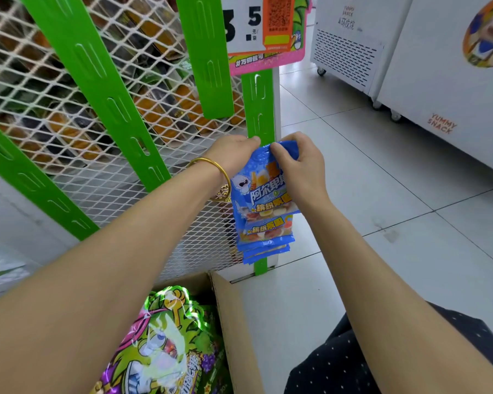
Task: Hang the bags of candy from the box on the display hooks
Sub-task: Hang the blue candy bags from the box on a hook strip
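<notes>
The right hand pinches the top edge of a blue candy bag, holding it against the green hanging strip above similar bags hanging there. The left hand curls in behind the bag's top, and I cannot tell what it grips. This looks like mid-hanging. Next, the bag's hole needs working onto a hook. More bags wait in the box.

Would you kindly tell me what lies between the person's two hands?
In the head view, the top edge of the blue candy bag lies between the left hand and the right hand, whose thumb pinches it.
</notes>
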Demonstrator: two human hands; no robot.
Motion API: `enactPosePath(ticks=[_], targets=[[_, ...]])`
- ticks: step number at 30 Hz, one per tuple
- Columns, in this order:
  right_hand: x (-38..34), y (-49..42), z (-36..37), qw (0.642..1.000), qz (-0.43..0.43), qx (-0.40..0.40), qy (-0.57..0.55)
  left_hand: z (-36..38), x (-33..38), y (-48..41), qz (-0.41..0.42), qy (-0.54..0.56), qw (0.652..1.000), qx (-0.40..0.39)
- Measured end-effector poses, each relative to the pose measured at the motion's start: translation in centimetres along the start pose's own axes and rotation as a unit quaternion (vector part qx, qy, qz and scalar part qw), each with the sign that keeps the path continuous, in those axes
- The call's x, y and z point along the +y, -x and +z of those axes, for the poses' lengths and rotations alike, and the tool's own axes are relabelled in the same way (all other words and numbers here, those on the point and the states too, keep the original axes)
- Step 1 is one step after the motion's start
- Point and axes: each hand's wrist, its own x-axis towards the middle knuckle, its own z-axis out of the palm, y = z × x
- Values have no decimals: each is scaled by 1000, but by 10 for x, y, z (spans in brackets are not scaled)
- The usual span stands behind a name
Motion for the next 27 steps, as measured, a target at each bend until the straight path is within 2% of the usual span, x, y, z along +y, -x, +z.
enactPosePath(ticks=[11,19,27], targets=[[10,9,6,999,12,-4,42,-1,-2,0,-2,-5,1000,-3],[-9,2,4,995,-74,46,45,0,5,3,-2,-2,1000,-4],[4,4,7,997,-7,18,70,0,-2,-5,-9,8,1000,8]])
